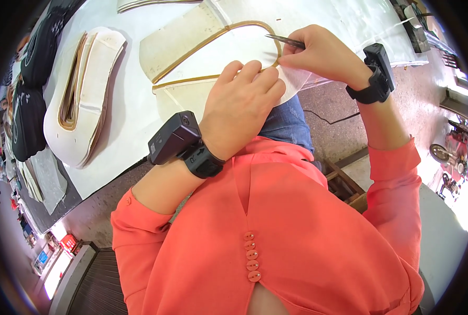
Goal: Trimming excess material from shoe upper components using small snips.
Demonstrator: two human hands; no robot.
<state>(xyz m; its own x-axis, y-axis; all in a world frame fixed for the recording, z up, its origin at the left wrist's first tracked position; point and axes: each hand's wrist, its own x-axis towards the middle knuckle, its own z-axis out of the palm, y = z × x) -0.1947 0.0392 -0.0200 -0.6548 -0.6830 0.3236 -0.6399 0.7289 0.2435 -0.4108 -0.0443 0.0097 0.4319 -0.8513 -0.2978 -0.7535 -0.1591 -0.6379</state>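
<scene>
My left hand (pixel 242 105) lies flat, fingers together, pressing on a white fabric panel (pixel 228 50) edged with a tan strip. My right hand (pixel 323 52) is closed around a thin metal tool (pixel 284 39) whose tip points left over the panel's curved tan edge. The two hands nearly touch at the panel's near edge, where the fabric hangs off the table. Each wrist carries a black strapped device.
A stack of similar white, tan-edged panels (pixel 84 94) lies to the left on the white table (pixel 134 131). Dark folded garments (pixel 32 100) sit at the far left. A wooden crate (pixel 346 189) and concrete floor lie below at right.
</scene>
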